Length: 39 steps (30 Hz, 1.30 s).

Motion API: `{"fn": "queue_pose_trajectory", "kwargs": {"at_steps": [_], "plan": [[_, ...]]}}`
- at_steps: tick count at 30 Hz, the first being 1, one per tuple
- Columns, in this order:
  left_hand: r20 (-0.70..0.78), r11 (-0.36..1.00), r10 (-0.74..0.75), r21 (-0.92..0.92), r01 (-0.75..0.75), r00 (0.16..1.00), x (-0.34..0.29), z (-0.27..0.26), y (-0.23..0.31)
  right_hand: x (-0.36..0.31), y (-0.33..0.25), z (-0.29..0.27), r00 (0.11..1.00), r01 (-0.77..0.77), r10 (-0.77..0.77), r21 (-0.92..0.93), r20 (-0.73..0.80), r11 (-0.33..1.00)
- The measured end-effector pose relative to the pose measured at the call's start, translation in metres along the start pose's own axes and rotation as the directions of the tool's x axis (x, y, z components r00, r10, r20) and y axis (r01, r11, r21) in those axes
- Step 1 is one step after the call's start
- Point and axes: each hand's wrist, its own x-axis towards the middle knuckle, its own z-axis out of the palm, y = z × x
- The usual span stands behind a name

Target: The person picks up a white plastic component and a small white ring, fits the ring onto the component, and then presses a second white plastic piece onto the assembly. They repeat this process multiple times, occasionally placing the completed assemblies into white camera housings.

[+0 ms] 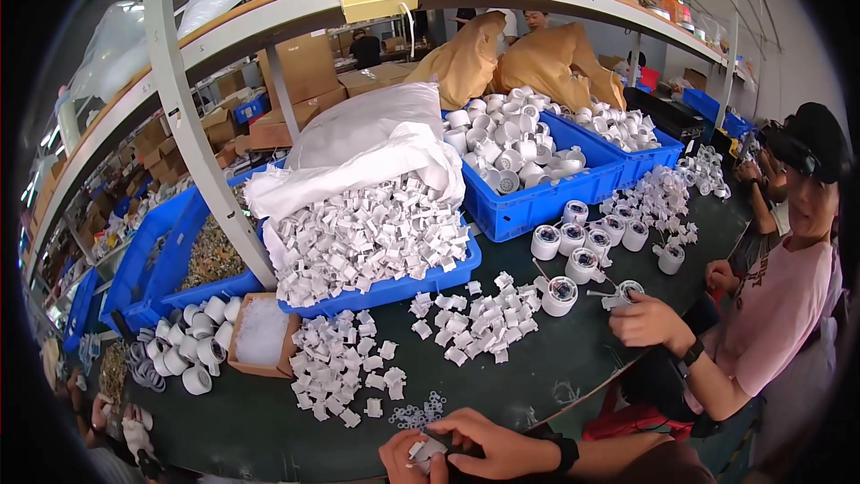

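Note:
My left hand (400,459) is closed around a small white plastic part (425,451) at the lower edge of the view. My right hand (494,450), with a black band at its wrist, comes in from the right. Its index finger and thumb are at the part's upper and right edges. Just beyond my fingers lies a cluster of small translucent rings (421,414). A loose pile of white plastic parts (333,363) spreads to the left of the rings, and another pile (484,318) lies farther off. The underside of the held part is hidden by my fingers.
A blue bin (430,283) heaped with white parts stands ahead. Behind it another blue bin (511,215) holds white cups. White round housings (560,296) stand at right, where a co-worker's hand (652,321) holds one. A cardboard box (260,341) sits left, beneath a metal shelf post (202,143).

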Motion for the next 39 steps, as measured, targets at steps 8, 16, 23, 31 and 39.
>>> {"fn": "queue_pose_trajectory", "kwargs": {"at_steps": [8, 16, 23, 31, 39], "plan": [[0.101, 0.997, 0.061, 0.040, -0.065, 0.993, 0.026, -0.003, 0.015, 0.020, -0.018, -0.007, 0.994, 0.090, -0.079, 0.168, -0.070, 0.982], [0.074, 0.991, 0.040, 0.128, -0.049, 0.996, 0.015, -0.005, 0.023, 0.004, -0.011, 0.012, 0.983, 0.160, -0.145, 0.144, -0.112, 0.977], [-0.012, 0.999, 0.030, -0.043, -0.031, 0.999, 0.037, 0.000, 0.012, 0.006, -0.024, -0.018, 0.974, -0.123, 0.151, 0.165, -0.167, 0.979], [0.072, 0.994, -0.068, -0.081, 0.073, 0.995, 0.032, -0.002, 0.012, 0.012, -0.008, 0.002, 0.931, -0.255, 0.321, 0.319, -0.173, 0.913], [0.065, 0.993, -0.075, -0.090, 0.080, 0.995, 0.025, -0.007, 0.023, 0.000, -0.021, 0.000, 0.960, -0.196, 0.228, 0.190, -0.161, 0.962]]}}
